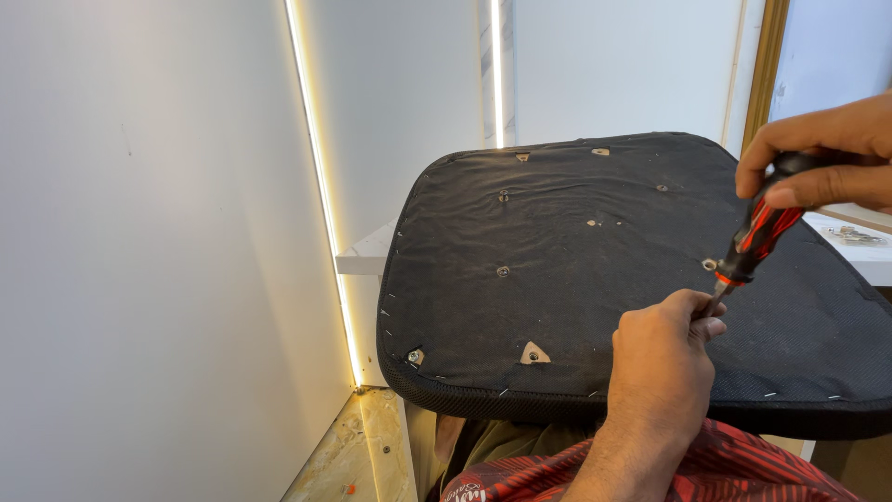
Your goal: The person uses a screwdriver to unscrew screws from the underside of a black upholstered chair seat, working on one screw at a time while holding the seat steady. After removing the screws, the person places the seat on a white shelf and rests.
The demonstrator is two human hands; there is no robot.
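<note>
A chair seat [557, 307] lies upside down across my lap, its underside covered in black fabric stapled at the rim, with several metal screw inserts showing. My right hand [822, 153] grips the red and black handle of a screwdriver [757, 237], tilted down toward the seat. My left hand [664, 363] rests on the fabric and pinches the screwdriver's metal shaft near its tip, close to a screw insert [709, 264]. The tip itself is hidden by my fingers.
A white wall [139, 251] with a lit vertical light strip [321, 195] stands at left. A white shelf [367, 256] runs behind the seat, with small metal hardware [850, 234] lying on it at right. A marble-patterned floor [358, 451] shows below.
</note>
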